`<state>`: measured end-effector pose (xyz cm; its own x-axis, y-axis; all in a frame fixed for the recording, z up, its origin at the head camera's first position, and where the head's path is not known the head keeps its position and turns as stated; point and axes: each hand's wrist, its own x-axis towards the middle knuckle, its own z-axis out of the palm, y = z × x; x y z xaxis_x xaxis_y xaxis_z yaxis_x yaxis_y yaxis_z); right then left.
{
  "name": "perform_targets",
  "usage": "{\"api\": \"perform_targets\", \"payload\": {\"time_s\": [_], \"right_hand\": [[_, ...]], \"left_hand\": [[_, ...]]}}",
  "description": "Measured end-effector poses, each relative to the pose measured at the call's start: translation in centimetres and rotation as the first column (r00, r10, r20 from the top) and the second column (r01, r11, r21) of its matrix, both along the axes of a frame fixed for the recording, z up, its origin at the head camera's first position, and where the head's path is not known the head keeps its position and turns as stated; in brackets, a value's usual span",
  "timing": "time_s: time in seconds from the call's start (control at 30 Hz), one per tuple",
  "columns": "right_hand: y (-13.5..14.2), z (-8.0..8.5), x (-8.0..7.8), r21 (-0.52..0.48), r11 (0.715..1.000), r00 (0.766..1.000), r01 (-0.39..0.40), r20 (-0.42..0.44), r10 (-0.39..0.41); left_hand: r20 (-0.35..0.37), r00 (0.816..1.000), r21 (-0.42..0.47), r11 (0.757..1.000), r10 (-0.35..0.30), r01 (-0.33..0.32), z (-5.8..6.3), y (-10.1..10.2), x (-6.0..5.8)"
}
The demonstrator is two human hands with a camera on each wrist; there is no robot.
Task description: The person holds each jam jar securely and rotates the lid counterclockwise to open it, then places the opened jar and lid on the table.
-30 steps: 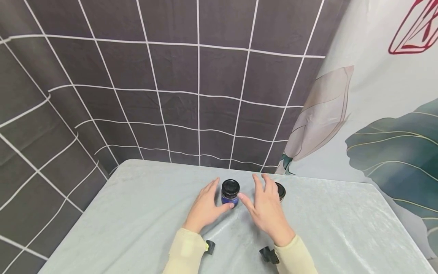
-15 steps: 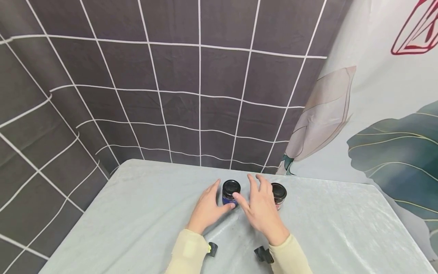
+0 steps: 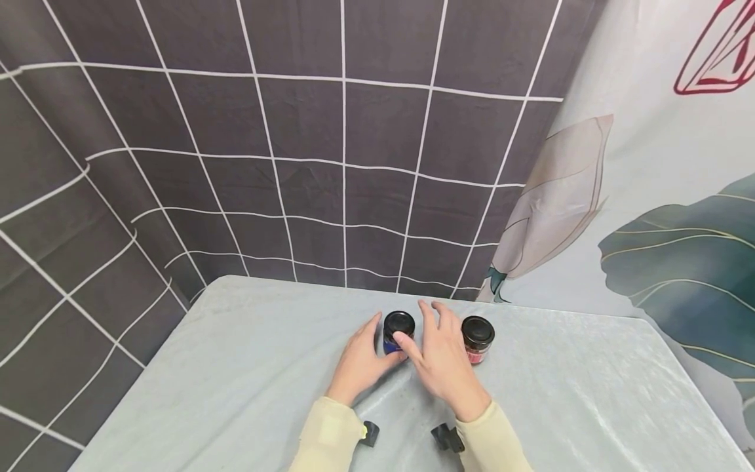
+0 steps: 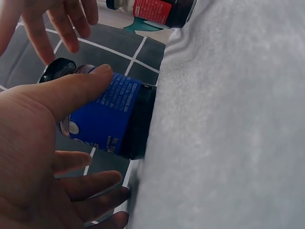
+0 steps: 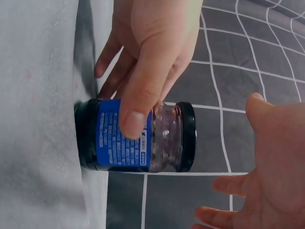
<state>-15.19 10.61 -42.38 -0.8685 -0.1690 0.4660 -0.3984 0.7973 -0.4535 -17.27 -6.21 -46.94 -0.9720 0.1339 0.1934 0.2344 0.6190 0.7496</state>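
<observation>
A small glass jar with a black lid and blue label [image 3: 399,321] stands upright on the table between both hands. My left hand [image 3: 358,359] is around its left side; the thumb [image 4: 88,88] lies across the front of the label, while the spread fingers [image 4: 97,186] stay off the glass. From the right, my right hand [image 3: 444,360] hovers beside the jar, fingers spread; its thumb overlaps the lid in the head view. In the right wrist view this hand shows a gap to the black lid [image 5: 189,137]. Just right of it stands a second jar, black-lidded with a red label [image 3: 476,334].
A pale grey cloth [image 3: 236,367] covers the table. Behind it hangs a dark curtain with a white grid [image 3: 307,196], and a white curtain with leaf prints [image 3: 548,216] hangs on the right. Both wrists carry small black camera mounts.
My right hand has moved left, toward the blue-labelled jar, uncovering more of the red-labelled one. My left hand and both jars have hardly moved.
</observation>
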Motion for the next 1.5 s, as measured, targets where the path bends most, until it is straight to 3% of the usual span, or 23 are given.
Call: {"api": "perform_targets", "payload": {"time_s": [0.5,0.8,1.5], "right_hand": [[-0.8,-0.2,-0.1,-0.006,1.0,1.0,-0.001,0.004,0.001],[-1.0,-0.3,-0.1,-0.007,1.0,1.0,-0.019,-0.002,0.019],[-1.3,-0.6,-0.6,-0.018,1.0,0.999,-0.018,0.044,0.019]], "left_hand": [[0.032,0.999,0.04,0.999,0.025,-0.027,-0.2,0.6,0.1],[-0.057,0.998,0.056,0.998,-0.004,0.007,-0.7,1.3,0.0],[-0.042,0.997,0.057,0.997,0.062,-0.059,-0.8,1.9,0.0]]}}
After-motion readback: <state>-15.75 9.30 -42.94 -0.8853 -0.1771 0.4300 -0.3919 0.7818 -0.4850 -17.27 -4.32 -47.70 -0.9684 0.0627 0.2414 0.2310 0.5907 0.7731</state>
